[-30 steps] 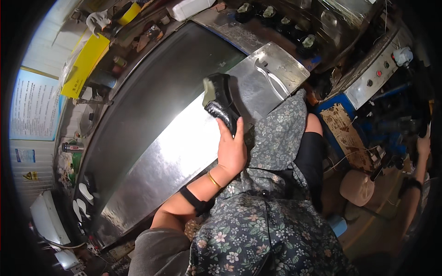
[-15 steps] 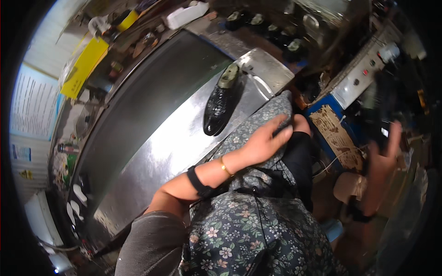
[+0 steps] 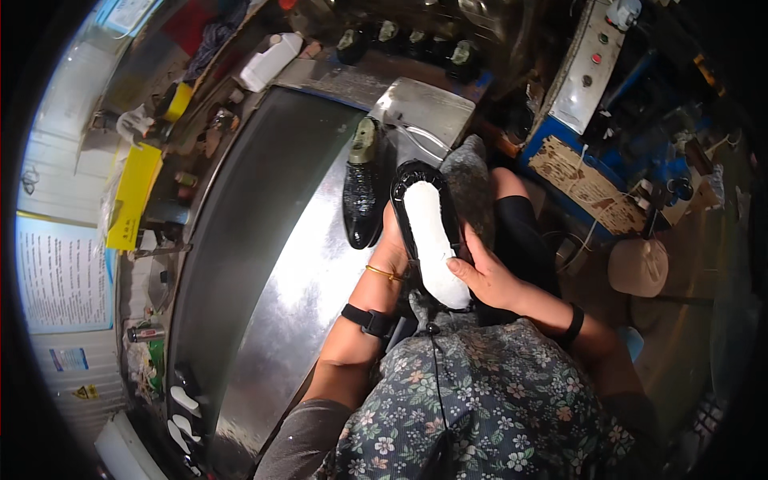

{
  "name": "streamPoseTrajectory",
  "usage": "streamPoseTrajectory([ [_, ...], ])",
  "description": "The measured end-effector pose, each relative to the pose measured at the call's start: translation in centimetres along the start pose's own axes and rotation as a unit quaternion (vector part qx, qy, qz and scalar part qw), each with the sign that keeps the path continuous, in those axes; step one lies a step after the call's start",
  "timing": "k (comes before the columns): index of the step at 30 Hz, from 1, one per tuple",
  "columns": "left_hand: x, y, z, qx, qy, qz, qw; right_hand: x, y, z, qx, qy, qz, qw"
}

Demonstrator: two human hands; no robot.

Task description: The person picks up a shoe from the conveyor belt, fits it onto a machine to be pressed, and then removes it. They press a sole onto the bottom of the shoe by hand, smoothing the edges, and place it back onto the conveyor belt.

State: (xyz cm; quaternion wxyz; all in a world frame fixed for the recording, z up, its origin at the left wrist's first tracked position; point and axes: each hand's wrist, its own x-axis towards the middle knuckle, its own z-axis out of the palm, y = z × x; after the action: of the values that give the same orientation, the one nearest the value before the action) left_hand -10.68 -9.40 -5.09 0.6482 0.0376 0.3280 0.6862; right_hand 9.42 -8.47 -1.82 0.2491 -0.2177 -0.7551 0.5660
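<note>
Sole side up over my lap is a black shoe upper on a last (image 3: pixel 430 228), a long white insole covering its bottom and gathered black material around one end. My left hand (image 3: pixel 390 246) wraps its left side, the fingers partly hidden beneath. On the other side my right hand (image 3: pixel 490 276) grips the edge, thumb resting on the white insole. Just left of it, a second shoe (image 3: pixel 362 196), black, shiny and textured, lies on the bright metal surface (image 3: pixel 276 312) with a greenish last showing at its top.
A dark belt (image 3: pixel 240 208) runs along the metal surface's left side. At its far end sits a metal plate with a handle (image 3: pixel 424 112). More black shoes on lasts (image 3: pixel 460 62) line the back. To the right stands a control panel (image 3: pixel 582 80) above a blue frame.
My right hand has come from the far right to my lap, where the white-soled shoe upper now is. My left hand has closed on it too. The view has shifted.
</note>
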Motion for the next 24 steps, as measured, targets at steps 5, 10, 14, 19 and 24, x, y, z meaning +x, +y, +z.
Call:
streamPoseTrajectory([
  [5,-0.4,-0.4,7.7,0.580,0.047,0.027,0.813,-0.8,0.7,-9.9,0.282,-0.082,0.228,0.928],
  [10,-5.8,-3.3,10.0,0.547,-0.212,0.126,0.800,-1.9,-8.3,-14.2,0.226,-0.038,0.260,0.938],
  [14,-5.4,0.4,7.4,0.620,-0.099,0.338,0.701,-8.0,-4.1,-16.8,0.217,0.028,0.338,0.916],
  [19,-4.0,5.8,-2.1,0.665,0.189,0.363,0.625,-1.5,-3.0,-13.7,0.386,0.165,0.256,0.871],
  [24,-1.0,7.6,-4.0,0.700,0.225,0.266,0.624,16.5,1.4,-12.8,0.436,0.221,0.069,0.870],
])
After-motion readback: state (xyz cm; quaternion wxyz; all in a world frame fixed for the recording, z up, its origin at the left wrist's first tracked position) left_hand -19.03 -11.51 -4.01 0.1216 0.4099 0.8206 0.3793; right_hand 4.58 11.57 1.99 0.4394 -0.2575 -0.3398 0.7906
